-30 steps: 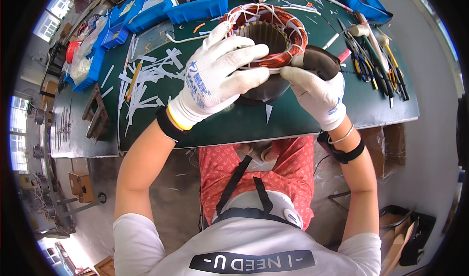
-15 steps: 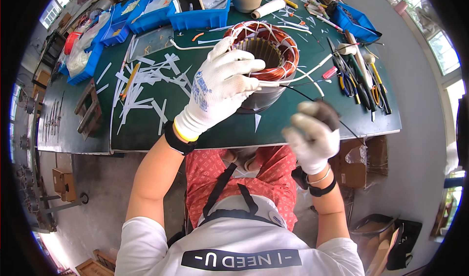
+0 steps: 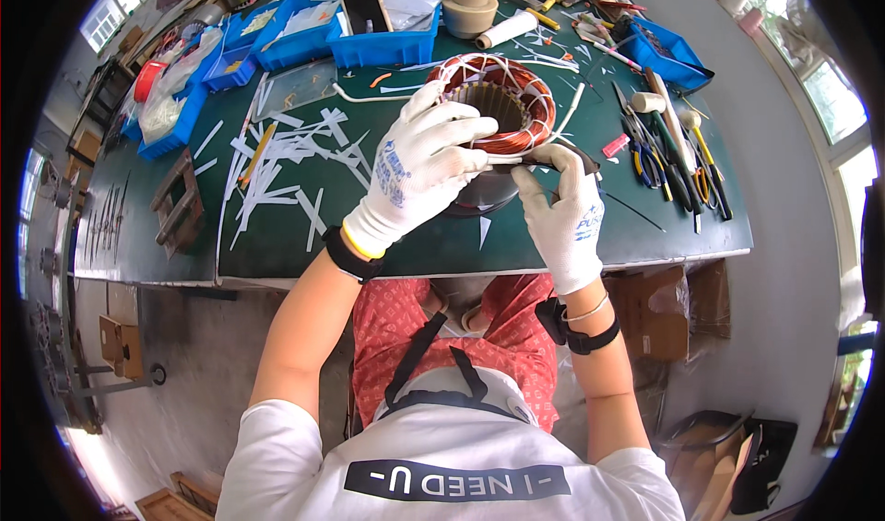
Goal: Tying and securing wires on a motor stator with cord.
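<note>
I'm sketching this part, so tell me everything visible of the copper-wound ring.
The copper-wound ring stands on the green tabletop, open end up. Reddish windings laced with white cord circle a bore lined with pale strips; a dark, smooth body shows below. A white-sleeved lead shows at its right. The left hand covers its left rim; the right hand is near its near-right edge, contact unclear.

Head view: looked down past white short-sleeved shirt [image 3: 442,440]
Facing: forward over dark-green flat workbench [image 3: 433,252]
Nearness: shirt loomed closest; white-gloved left hand [image 3: 415,169], white-gloved right hand [image 3: 565,219] lay farther
</note>
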{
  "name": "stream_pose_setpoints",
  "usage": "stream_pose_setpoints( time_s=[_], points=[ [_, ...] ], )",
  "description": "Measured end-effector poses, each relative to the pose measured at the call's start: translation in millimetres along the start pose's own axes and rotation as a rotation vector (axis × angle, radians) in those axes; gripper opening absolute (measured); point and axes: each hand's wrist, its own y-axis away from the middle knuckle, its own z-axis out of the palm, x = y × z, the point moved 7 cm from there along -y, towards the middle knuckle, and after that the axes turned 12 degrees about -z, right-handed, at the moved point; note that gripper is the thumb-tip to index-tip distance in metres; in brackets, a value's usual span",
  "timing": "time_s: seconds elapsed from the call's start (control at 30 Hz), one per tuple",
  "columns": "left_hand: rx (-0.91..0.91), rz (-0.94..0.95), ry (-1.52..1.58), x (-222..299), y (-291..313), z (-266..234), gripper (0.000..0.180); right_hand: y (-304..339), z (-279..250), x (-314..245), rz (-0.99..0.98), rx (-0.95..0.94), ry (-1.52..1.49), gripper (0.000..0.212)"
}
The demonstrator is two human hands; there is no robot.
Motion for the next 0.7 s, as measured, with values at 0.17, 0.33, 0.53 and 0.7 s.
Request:
stream_pose_setpoints(
  time_s=[0.17, 0.33, 0.53, 0.7],
  points=[
    [0.034, -0.039, -0.029, -1.2, 3.2, -0.9, 0.029, -3.7, 1.8, -7.5, -0.049, -0.061, -0.030, 0.023],
    [0.207, -0.098, -0.184, 5.0, 17.4, -7.2, 0.030, 6.7, 0.2, -18.9, -0.208, 0.102, 0.052, 0.021],
    [0.340, -0.011, -0.262, 16.5, 37.8, -4.2, 0.029, 17.4, -0.6, -21.2, -0.243, 0.128, 0.068, 0.020],
    [0.226, 0.025, -0.255, 21.0, 29.9, 1.9, 0.030, 19.6, -3.6, 1.8, 0.124, 0.078, -0.168, 0.020]
  ],
)
